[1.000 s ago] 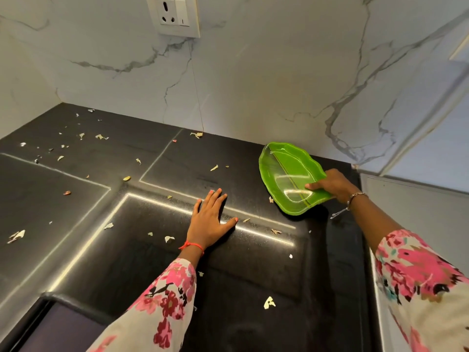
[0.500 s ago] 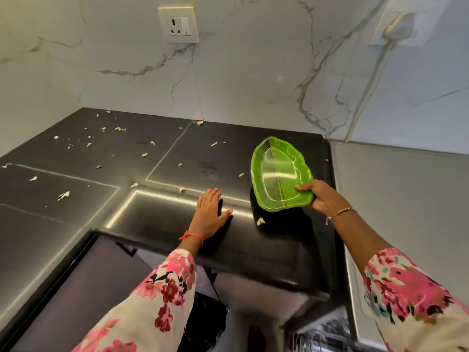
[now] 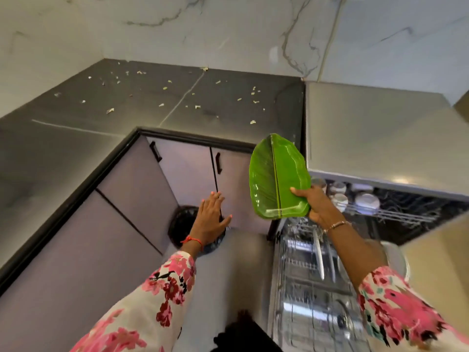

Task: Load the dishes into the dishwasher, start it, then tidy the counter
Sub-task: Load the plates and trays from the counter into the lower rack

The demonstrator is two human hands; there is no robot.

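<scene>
The right hand [image 3: 317, 204], centre frame, has its grip pinched on the lower rim of the green leaf-shaped plastic plate [image 3: 276, 174]. The plate is probably light, stiff and slippery. The grip of the left hand [image 3: 210, 219] is wide and empty.

Open air lies between my left hand [image 3: 210, 217] and the green plate [image 3: 276, 179] in my right hand [image 3: 316, 204], in front of the cabinet doors [image 3: 187, 174]. Beneath the plate the lower rack [image 3: 302, 278] is pulled out, with upright dishes [image 3: 318, 252] standing in its middle rows; its near end is too blurred to judge. The upper rack [image 3: 396, 215], crowded with bowls [image 3: 366, 200], juts out just beside my right wrist. A bin [image 3: 181, 224] sits under my left hand.
</scene>
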